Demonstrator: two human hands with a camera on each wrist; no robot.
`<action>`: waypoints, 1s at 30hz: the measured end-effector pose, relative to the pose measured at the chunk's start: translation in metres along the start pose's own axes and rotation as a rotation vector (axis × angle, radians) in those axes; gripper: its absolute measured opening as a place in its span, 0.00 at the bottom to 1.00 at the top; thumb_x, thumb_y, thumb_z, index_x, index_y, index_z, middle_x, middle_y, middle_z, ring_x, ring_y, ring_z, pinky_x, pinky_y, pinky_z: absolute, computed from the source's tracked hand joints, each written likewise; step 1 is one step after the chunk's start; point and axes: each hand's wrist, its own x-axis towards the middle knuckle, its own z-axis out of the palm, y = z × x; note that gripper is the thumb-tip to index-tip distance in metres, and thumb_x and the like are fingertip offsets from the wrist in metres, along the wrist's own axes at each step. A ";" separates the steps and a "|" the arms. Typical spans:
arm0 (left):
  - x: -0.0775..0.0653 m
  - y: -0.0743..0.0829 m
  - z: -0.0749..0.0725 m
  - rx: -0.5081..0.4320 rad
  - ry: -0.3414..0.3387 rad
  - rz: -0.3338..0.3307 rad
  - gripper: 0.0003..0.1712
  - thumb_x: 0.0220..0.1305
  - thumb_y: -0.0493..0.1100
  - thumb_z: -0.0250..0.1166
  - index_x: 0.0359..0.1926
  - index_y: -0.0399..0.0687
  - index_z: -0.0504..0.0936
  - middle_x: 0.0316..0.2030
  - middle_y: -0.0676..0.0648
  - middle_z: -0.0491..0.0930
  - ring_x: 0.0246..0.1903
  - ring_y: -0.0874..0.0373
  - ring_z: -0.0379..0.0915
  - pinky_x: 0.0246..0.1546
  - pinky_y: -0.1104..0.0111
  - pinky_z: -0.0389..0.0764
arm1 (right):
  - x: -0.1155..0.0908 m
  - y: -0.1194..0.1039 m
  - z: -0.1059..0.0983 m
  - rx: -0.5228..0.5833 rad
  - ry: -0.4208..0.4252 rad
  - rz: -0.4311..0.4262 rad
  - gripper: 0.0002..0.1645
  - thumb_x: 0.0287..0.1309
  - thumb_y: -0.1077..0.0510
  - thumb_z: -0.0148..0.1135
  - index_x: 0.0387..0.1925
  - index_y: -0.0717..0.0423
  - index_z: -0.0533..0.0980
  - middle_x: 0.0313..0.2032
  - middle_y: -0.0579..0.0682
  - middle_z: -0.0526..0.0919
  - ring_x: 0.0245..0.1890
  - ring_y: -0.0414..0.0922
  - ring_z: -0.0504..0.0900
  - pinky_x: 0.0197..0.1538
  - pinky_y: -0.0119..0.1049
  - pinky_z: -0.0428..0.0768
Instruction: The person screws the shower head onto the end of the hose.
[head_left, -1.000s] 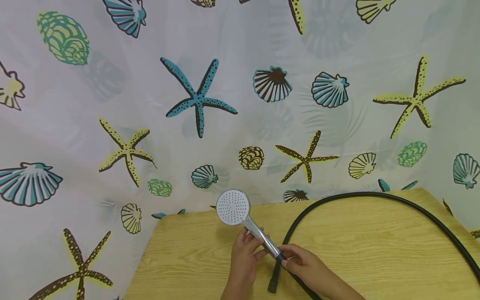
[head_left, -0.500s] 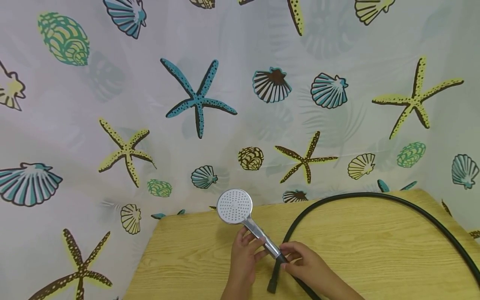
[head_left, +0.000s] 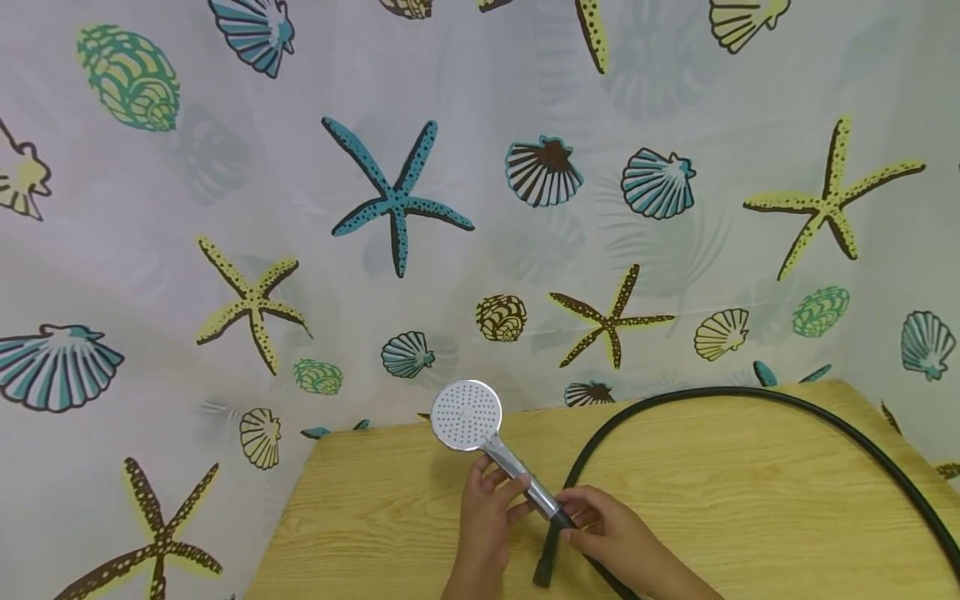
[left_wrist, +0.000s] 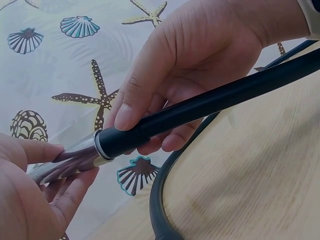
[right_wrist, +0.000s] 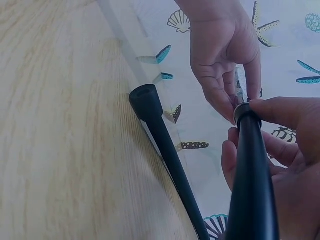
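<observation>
A chrome hand shower (head_left: 467, 415) is held up over the table, its round white spray face turned toward the head camera. My left hand (head_left: 483, 521) grips its handle, fingers behind and thumb in front. At the handle's lower end, the black hose (left_wrist: 225, 95) meets the chrome in a straight line. My right hand (head_left: 611, 533) pinches the hose end just below this joint, thumb on one side and fingers on the other. In the left wrist view, a silver rim (left_wrist: 102, 146) shows where the hose end meets the handle.
The hose's other end, a black connector (right_wrist: 146, 101), lies on the wooden table (head_left: 360, 508) near my hands. From there the hose loops wide to the right. A white curtain (head_left: 450, 325) printed with shells and starfish hangs behind the table and along both sides.
The right hand's thumb and fingers have shifted slightly around the hose end. The shower head has swayed a little, while the left hand keeps its grip on the handle.
</observation>
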 end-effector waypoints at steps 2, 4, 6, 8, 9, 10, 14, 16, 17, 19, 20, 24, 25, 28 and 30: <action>0.001 -0.001 -0.001 0.008 0.002 -0.002 0.41 0.60 0.33 0.68 0.72 0.43 0.61 0.55 0.41 0.78 0.42 0.57 0.83 0.46 0.59 0.90 | 0.001 0.001 0.001 -0.006 -0.001 0.006 0.27 0.66 0.54 0.65 0.64 0.56 0.72 0.52 0.54 0.80 0.50 0.46 0.77 0.50 0.28 0.80; 0.001 -0.001 -0.001 0.010 0.003 -0.003 0.41 0.60 0.33 0.69 0.72 0.43 0.61 0.56 0.41 0.78 0.43 0.58 0.83 0.46 0.59 0.90 | 0.002 0.002 0.001 -0.008 -0.001 0.013 0.27 0.67 0.53 0.65 0.63 0.56 0.73 0.52 0.53 0.80 0.50 0.46 0.78 0.50 0.29 0.81; 0.002 -0.001 -0.001 0.009 0.001 -0.002 0.42 0.60 0.33 0.69 0.73 0.43 0.61 0.56 0.41 0.78 0.43 0.58 0.83 0.46 0.59 0.89 | 0.002 0.003 0.002 -0.003 0.000 0.018 0.26 0.67 0.53 0.65 0.63 0.56 0.73 0.52 0.53 0.81 0.50 0.46 0.79 0.51 0.32 0.82; 0.002 -0.001 -0.001 0.007 -0.002 -0.003 0.42 0.60 0.33 0.68 0.73 0.43 0.61 0.57 0.40 0.78 0.43 0.58 0.83 0.46 0.58 0.89 | 0.003 0.003 0.002 0.002 -0.001 0.022 0.26 0.67 0.52 0.64 0.63 0.56 0.73 0.52 0.54 0.81 0.51 0.47 0.79 0.52 0.36 0.83; 0.002 -0.001 -0.001 0.008 -0.005 -0.003 0.41 0.61 0.33 0.68 0.73 0.43 0.61 0.57 0.40 0.78 0.43 0.58 0.83 0.46 0.58 0.89 | 0.002 0.003 0.002 0.005 -0.003 0.022 0.26 0.67 0.52 0.64 0.63 0.56 0.73 0.52 0.54 0.81 0.51 0.47 0.79 0.52 0.37 0.83; 0.002 -0.001 -0.001 0.007 -0.008 -0.003 0.41 0.61 0.33 0.68 0.73 0.43 0.61 0.57 0.40 0.78 0.44 0.58 0.83 0.46 0.58 0.89 | 0.002 0.003 0.002 0.010 -0.006 0.022 0.25 0.68 0.52 0.63 0.63 0.57 0.73 0.52 0.54 0.81 0.51 0.47 0.80 0.51 0.38 0.84; 0.001 -0.002 -0.002 0.009 -0.021 0.000 0.41 0.62 0.34 0.68 0.73 0.42 0.60 0.59 0.39 0.77 0.44 0.58 0.82 0.47 0.59 0.89 | 0.001 0.003 0.002 0.032 -0.014 0.020 0.25 0.69 0.51 0.62 0.63 0.56 0.73 0.53 0.55 0.81 0.50 0.47 0.80 0.50 0.37 0.85; 0.001 -0.001 -0.003 0.005 -0.024 -0.002 0.41 0.62 0.33 0.67 0.73 0.42 0.60 0.60 0.38 0.77 0.44 0.58 0.82 0.47 0.59 0.89 | 0.001 0.004 0.002 0.045 -0.019 0.021 0.25 0.70 0.50 0.61 0.63 0.56 0.73 0.52 0.55 0.81 0.50 0.47 0.80 0.49 0.36 0.85; 0.000 -0.001 -0.003 0.004 -0.023 -0.003 0.41 0.62 0.33 0.67 0.73 0.42 0.60 0.60 0.38 0.76 0.44 0.58 0.82 0.47 0.59 0.89 | 0.001 0.004 0.002 0.051 -0.020 0.022 0.25 0.70 0.50 0.61 0.63 0.57 0.73 0.52 0.55 0.81 0.50 0.47 0.80 0.49 0.36 0.85; 0.000 -0.002 -0.003 0.000 -0.021 -0.005 0.41 0.62 0.33 0.67 0.73 0.42 0.60 0.61 0.36 0.76 0.44 0.58 0.83 0.47 0.59 0.89 | 0.001 0.005 0.002 0.061 -0.024 0.021 0.25 0.70 0.51 0.60 0.63 0.57 0.73 0.52 0.55 0.81 0.50 0.47 0.81 0.49 0.35 0.86; 0.001 -0.002 -0.003 -0.001 -0.020 -0.004 0.41 0.62 0.32 0.67 0.73 0.41 0.60 0.62 0.36 0.76 0.44 0.58 0.83 0.47 0.59 0.89 | 0.001 0.005 0.001 0.065 -0.026 0.021 0.25 0.70 0.51 0.60 0.63 0.57 0.73 0.52 0.56 0.81 0.50 0.47 0.81 0.49 0.34 0.86; 0.002 -0.003 -0.002 -0.003 -0.017 0.003 0.41 0.62 0.32 0.67 0.73 0.40 0.59 0.62 0.35 0.75 0.43 0.57 0.84 0.46 0.61 0.89 | 0.001 0.005 0.001 0.073 -0.030 0.026 0.25 0.71 0.50 0.59 0.63 0.58 0.72 0.53 0.56 0.81 0.50 0.47 0.81 0.50 0.35 0.85; 0.002 -0.003 -0.002 -0.003 -0.017 0.003 0.41 0.62 0.33 0.67 0.73 0.40 0.59 0.62 0.35 0.75 0.44 0.57 0.84 0.46 0.61 0.89 | 0.001 0.005 0.001 0.074 -0.031 0.027 0.25 0.71 0.50 0.59 0.64 0.57 0.72 0.53 0.56 0.81 0.51 0.47 0.81 0.50 0.36 0.86; 0.001 -0.002 -0.002 -0.008 -0.020 0.000 0.41 0.62 0.33 0.67 0.73 0.40 0.60 0.61 0.36 0.76 0.44 0.55 0.85 0.46 0.61 0.89 | 0.001 0.005 0.001 0.074 -0.036 0.029 0.25 0.72 0.49 0.58 0.64 0.57 0.72 0.53 0.56 0.81 0.52 0.48 0.82 0.52 0.40 0.86; 0.000 -0.001 -0.003 -0.017 -0.025 -0.004 0.40 0.62 0.32 0.66 0.73 0.40 0.60 0.61 0.36 0.76 0.45 0.55 0.85 0.46 0.61 0.89 | 0.000 0.005 0.001 0.074 -0.042 0.030 0.25 0.72 0.49 0.58 0.64 0.57 0.72 0.53 0.56 0.81 0.52 0.48 0.82 0.53 0.41 0.86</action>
